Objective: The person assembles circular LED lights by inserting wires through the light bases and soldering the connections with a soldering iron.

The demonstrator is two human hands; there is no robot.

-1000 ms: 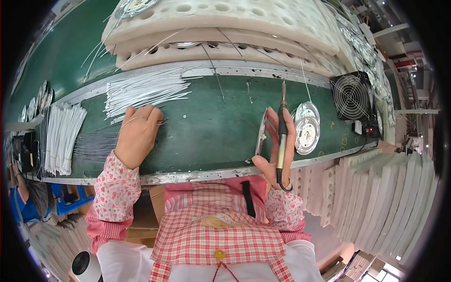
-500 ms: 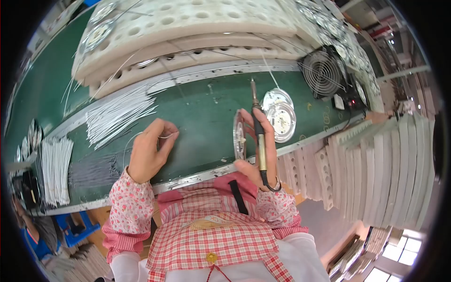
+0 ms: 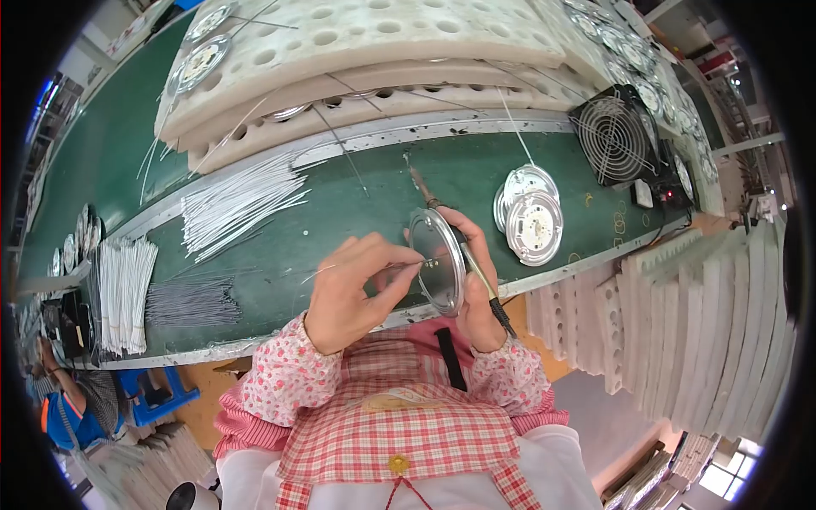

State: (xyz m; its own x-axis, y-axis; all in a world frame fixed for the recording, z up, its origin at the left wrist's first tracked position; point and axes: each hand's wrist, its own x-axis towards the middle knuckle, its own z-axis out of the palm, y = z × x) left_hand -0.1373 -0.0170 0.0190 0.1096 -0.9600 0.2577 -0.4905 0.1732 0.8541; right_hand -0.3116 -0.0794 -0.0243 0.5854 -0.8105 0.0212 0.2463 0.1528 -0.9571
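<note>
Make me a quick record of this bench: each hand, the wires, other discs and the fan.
Left hand: pinching thin wire close to metal disc
Right hand: holding metal disc and soldering iron
White wires: loose pile, plus bundle at left
Gray wires: lying beside the bundle
Other discs: overlapping, right of right hand
Fan: toward bench's right end

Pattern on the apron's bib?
Red-and-white check on the bib, best seen in the head view.

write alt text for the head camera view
A person's left hand pinches a wire at the face of a metal disc, which the right hand holds along with a soldering iron, above a green workbench. White wires and grey wires lie left; more discs and a black fan sit right.
</note>
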